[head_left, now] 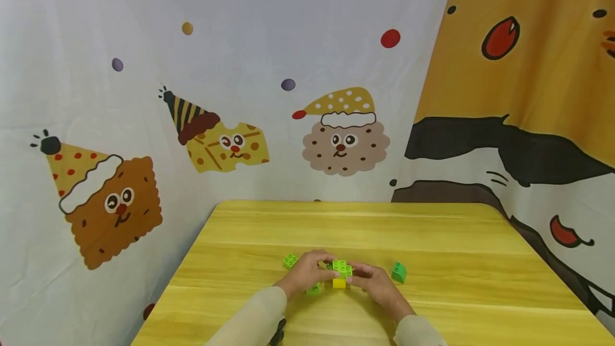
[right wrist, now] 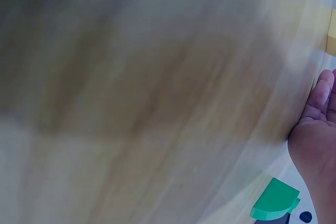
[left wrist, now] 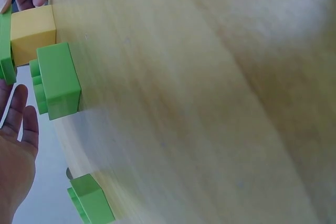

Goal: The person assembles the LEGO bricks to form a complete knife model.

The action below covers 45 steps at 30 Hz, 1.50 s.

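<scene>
A yellow block (head_left: 339, 283) stands on the table with light green bricks (head_left: 339, 267) on top of it, studs up. From the left, my left hand (head_left: 309, 268) pinches this green top between thumb and fingers. My right hand (head_left: 377, 284) grips it from the other side, thumb at the lower front and forefinger behind. In the left wrist view, the green layer (left wrist: 6, 45) is seen edge-on against the yellow block (left wrist: 34, 32). Close beside the stack is a loose green brick (left wrist: 58, 80), partly under my left hand in the head view.
Another light green brick (head_left: 290, 261) lies beyond my left hand. A darker green brick with a curved side (head_left: 398, 272) is to the right of my right hand. The wooden table (head_left: 355, 223) ends at a cloth backdrop (head_left: 259, 41) with printed cartoon figures.
</scene>
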{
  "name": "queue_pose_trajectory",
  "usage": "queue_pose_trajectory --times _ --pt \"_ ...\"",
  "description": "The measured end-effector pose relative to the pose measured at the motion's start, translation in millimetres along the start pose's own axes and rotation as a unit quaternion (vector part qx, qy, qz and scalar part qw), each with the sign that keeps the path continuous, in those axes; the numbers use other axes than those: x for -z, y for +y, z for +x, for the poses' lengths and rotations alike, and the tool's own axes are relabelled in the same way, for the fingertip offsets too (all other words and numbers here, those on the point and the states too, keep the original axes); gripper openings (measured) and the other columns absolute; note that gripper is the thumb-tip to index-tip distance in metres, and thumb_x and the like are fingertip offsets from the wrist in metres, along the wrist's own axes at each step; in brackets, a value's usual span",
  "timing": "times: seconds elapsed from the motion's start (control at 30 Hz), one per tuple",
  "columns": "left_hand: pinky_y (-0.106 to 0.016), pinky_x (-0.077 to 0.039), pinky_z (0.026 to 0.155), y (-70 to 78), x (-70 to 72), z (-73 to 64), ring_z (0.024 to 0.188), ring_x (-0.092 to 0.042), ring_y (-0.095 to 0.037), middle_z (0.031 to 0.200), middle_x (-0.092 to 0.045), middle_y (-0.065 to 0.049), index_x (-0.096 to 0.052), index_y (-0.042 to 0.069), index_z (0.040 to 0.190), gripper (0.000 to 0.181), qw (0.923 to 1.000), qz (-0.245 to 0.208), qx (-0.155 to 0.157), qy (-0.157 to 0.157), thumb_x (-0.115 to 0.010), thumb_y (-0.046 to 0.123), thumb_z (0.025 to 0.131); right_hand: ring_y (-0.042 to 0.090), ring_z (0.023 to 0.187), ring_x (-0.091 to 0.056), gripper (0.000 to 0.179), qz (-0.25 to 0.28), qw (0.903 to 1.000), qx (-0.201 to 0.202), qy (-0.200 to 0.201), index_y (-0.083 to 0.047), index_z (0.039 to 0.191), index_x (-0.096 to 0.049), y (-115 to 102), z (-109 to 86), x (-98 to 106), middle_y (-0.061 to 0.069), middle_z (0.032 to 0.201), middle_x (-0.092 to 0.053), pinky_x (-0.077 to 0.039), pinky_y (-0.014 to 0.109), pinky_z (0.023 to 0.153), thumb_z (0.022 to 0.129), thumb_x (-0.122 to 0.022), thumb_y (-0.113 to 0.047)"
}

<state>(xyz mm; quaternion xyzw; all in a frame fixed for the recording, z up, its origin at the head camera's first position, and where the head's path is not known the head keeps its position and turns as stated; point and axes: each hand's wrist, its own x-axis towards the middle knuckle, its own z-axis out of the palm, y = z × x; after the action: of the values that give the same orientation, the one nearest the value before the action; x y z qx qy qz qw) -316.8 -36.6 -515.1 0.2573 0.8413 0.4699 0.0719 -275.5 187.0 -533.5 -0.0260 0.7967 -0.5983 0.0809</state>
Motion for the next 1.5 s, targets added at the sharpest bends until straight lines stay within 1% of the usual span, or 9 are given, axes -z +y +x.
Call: queue_pose_trajectory --times 0.13,0.27,0.47,0.7,0.83,1.0,1.2,1.37,1.5 --pt "-0.026 -0.05 0.079 1.3 0.4 -1.0 0.104 -0.058 -0.014 0.11 -0.064 0.011 -0.072 0.018 0.119 0.033 1.0 0.0 0.001 0.0 -0.077 0.029 0.089 0.032 0.114 -0.058 0.054 -0.006 1.0 0.004 -0.004 -0.004 0.131 -0.064 2 2.1 1 0.015 0.124 -0.064 -0.05 0.048 0.09 0.087 -0.077 -0.032" --pt "-0.025 -0.051 0.078 3.2 0.9 -2.1 0.103 -0.059 -0.016 0.111 -0.064 0.01 -0.072 0.019 0.12 0.033 0.9999 -0.014 0.006 -0.001 -0.076 0.029 0.089 0.03 0.111 -0.06 0.053 -0.003 1.0 0.003 0.001 -0.003 0.131 -0.064 2 3.9 1 0.014 0.121 -0.066 -0.051 0.046 0.087 0.087 -0.078 -0.029" --pt "-0.025 -0.051 0.075 4.0 1.4 -3.5 0.101 -0.059 -0.017 0.11 -0.064 0.01 -0.071 0.019 0.12 0.033 0.9994 -0.032 0.01 -0.005 -0.076 0.03 0.089 0.03 0.111 -0.059 0.052 -0.004 1.0 0.002 0.003 -0.004 0.131 -0.064 3 4.2 1 0.013 0.121 -0.065 -0.051 0.046 0.089 0.087 -0.078 -0.029" --pt "-0.026 -0.051 0.076 1.9 1.9 -3.5 0.1 -0.058 -0.015 0.108 -0.063 0.012 -0.071 0.022 0.119 0.032 0.9994 -0.032 0.011 -0.004 -0.076 0.032 0.089 0.03 0.111 -0.06 0.053 0.002 0.9999 0.009 -0.01 -0.002 0.133 -0.063 2 3.8 1 0.013 0.121 -0.065 -0.051 0.047 0.09 0.089 -0.076 -0.029" --pt "-0.027 -0.051 0.077 1.1 0.5 -4.3 0.098 -0.059 -0.013 0.108 -0.064 0.013 -0.072 0.024 0.119 0.032 0.9991 -0.032 0.027 -0.001 -0.076 0.033 0.088 0.03 0.112 -0.06 0.055 -0.002 0.9997 0.013 -0.018 -0.002 0.134 -0.061 1 1.5 2 0.014 0.122 -0.065 -0.051 0.047 0.089 0.089 -0.076 -0.031" --pt "-0.03 -0.051 0.082 2.8 -0.8 -5.5 0.102 -0.059 -0.013 0.109 -0.064 0.013 -0.072 0.024 0.117 0.033 0.9984 -0.033 0.045 -0.002 -0.078 0.034 0.086 0.031 0.112 -0.059 0.055 0.006 0.9998 0.01 -0.014 -0.001 0.134 -0.061 2 -1.2 2 0.015 0.122 -0.065 -0.051 0.046 0.089 0.089 -0.076 -0.029" --pt "-0.031 -0.052 0.082 3.9 1.3 -6.0 0.103 -0.059 -0.016 0.113 -0.064 0.009 -0.069 0.018 0.123 0.041 0.998 -0.037 0.05 -0.008 -0.08 0.032 0.086 0.029 0.11 -0.06 0.054 0.017 0.9998 0.008 -0.007 -0.002 0.133 -0.062 4 -1.3 0 0.014 0.12 -0.066 -0.051 0.046 0.089 0.088 -0.077 -0.027" --pt "-0.041 -0.05 0.088 2.4 8.5 -8.9 0.115 -0.056 -0.028 0.123 -0.063 -0.004 -0.062 0.008 0.133 0.053 0.9978 -0.052 0.041 -0.006 -0.077 0.033 0.089 0.029 0.109 -0.06 0.054 0.016 0.9998 0.009 -0.005 -0.001 0.133 -0.062 4 -0.6 0 0.014 0.119 -0.066 -0.051 0.044 0.087 0.088 -0.077 -0.027" --pt "-0.048 -0.045 0.095 -0.1 19.1 -8.3 0.121 -0.053 -0.032 0.127 -0.062 -0.009 -0.061 0.011 0.134 0.051 0.9983 -0.048 0.03 0.01 -0.073 0.037 0.092 0.027 0.109 -0.06 0.053 0.014 0.9999 0.005 -0.007 -0.003 0.133 -0.063 3 0.5 0 0.013 0.12 -0.066 -0.051 0.043 0.087 0.088 -0.077 -0.029"
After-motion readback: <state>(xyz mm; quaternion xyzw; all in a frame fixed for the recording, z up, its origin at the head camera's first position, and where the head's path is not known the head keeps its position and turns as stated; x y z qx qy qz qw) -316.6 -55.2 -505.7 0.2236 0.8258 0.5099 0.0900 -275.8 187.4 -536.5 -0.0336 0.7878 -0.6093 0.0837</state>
